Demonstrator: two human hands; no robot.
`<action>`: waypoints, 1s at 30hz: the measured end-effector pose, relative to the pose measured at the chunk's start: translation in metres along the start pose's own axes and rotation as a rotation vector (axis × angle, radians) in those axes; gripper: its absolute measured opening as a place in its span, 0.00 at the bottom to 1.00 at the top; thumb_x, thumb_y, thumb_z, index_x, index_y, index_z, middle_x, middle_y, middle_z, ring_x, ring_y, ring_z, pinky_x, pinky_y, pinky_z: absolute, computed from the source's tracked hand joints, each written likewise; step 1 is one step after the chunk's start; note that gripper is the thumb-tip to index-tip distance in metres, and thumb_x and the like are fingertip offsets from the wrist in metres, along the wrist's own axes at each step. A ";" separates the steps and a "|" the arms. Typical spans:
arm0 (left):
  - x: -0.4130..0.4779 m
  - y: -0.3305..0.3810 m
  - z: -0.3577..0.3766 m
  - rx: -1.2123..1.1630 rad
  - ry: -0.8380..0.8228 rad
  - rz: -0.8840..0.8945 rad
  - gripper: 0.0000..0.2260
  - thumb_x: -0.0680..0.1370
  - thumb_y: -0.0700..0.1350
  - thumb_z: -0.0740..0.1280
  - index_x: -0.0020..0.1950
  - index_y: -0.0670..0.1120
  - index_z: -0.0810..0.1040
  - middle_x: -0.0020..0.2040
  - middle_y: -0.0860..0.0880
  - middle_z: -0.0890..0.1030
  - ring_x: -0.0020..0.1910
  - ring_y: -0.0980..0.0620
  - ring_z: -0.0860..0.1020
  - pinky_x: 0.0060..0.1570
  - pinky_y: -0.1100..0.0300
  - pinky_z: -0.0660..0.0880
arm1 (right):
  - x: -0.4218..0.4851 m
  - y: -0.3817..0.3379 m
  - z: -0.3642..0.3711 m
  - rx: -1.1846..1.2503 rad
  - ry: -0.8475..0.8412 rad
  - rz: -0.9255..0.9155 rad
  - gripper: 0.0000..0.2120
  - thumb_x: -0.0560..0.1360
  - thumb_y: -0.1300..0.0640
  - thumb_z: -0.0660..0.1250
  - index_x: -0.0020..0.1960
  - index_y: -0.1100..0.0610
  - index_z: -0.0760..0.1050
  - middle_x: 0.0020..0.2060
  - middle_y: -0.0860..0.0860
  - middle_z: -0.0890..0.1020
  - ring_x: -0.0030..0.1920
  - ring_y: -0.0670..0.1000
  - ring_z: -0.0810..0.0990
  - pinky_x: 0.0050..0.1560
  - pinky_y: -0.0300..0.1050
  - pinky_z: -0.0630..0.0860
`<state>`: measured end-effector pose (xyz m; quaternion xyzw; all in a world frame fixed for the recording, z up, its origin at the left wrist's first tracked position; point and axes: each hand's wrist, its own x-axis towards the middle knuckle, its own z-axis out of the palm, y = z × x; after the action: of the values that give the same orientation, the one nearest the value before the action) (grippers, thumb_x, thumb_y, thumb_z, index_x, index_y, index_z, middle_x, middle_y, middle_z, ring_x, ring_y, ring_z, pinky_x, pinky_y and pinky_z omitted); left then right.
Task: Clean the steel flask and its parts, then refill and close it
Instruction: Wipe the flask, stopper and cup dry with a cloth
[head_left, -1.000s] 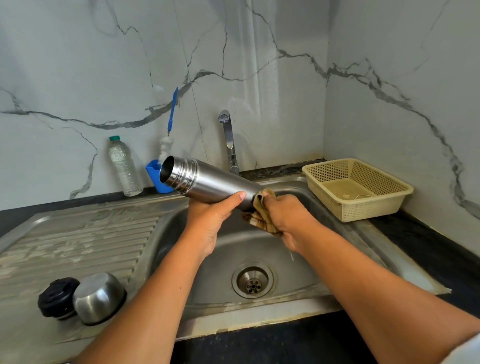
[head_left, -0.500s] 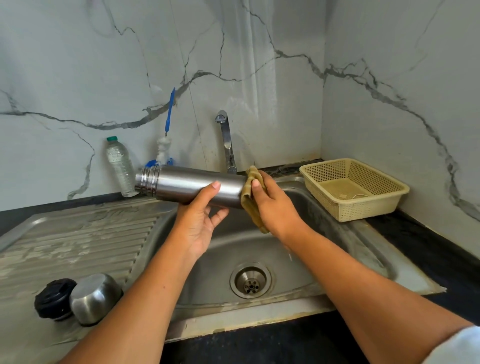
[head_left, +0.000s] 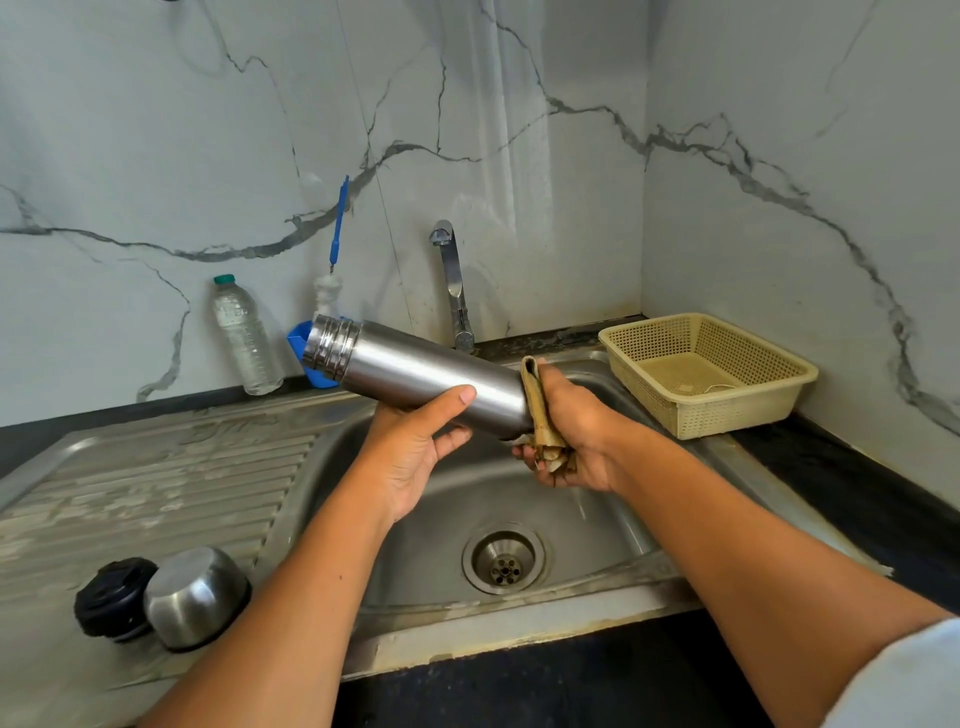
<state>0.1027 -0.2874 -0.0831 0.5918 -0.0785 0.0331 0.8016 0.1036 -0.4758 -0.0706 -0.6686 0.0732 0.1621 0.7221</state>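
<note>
Newly tilted, flask (head_left: 415, 382) meets cloth (head_left: 540, 410) over steel sink (head_left: 431, 561) by marble walls (head_left: 208, 130).

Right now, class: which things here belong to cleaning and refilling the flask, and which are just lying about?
Job in hand: steel flask, cloth, black stopper, steel cup, tap, sink; probably the bottle brush.
Lying about: beige basket, plastic water bottle, blue holder.
</note>
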 end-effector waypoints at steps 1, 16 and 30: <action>0.000 0.000 0.000 0.017 0.004 0.003 0.27 0.69 0.40 0.79 0.66 0.48 0.76 0.59 0.49 0.86 0.62 0.50 0.83 0.59 0.48 0.79 | 0.000 0.001 0.000 0.014 0.005 0.019 0.38 0.80 0.28 0.50 0.59 0.61 0.77 0.32 0.56 0.81 0.26 0.49 0.76 0.28 0.39 0.72; 0.005 0.002 -0.006 -0.069 0.249 0.031 0.26 0.70 0.44 0.80 0.66 0.55 0.76 0.57 0.57 0.86 0.54 0.59 0.84 0.56 0.46 0.81 | 0.005 0.003 0.010 -0.333 0.181 -0.686 0.22 0.84 0.41 0.55 0.77 0.39 0.62 0.67 0.46 0.76 0.70 0.52 0.73 0.70 0.52 0.70; -0.005 0.008 0.000 0.024 0.124 0.015 0.22 0.70 0.48 0.77 0.63 0.48 0.79 0.53 0.48 0.87 0.53 0.50 0.86 0.46 0.51 0.83 | 0.005 0.009 0.020 -1.183 0.102 -0.700 0.30 0.84 0.38 0.49 0.82 0.38 0.39 0.82 0.47 0.39 0.81 0.51 0.36 0.77 0.59 0.39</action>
<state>0.0965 -0.2842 -0.0762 0.5975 -0.0328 0.0769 0.7975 0.1032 -0.4553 -0.0790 -0.9414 -0.2139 -0.0997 0.2411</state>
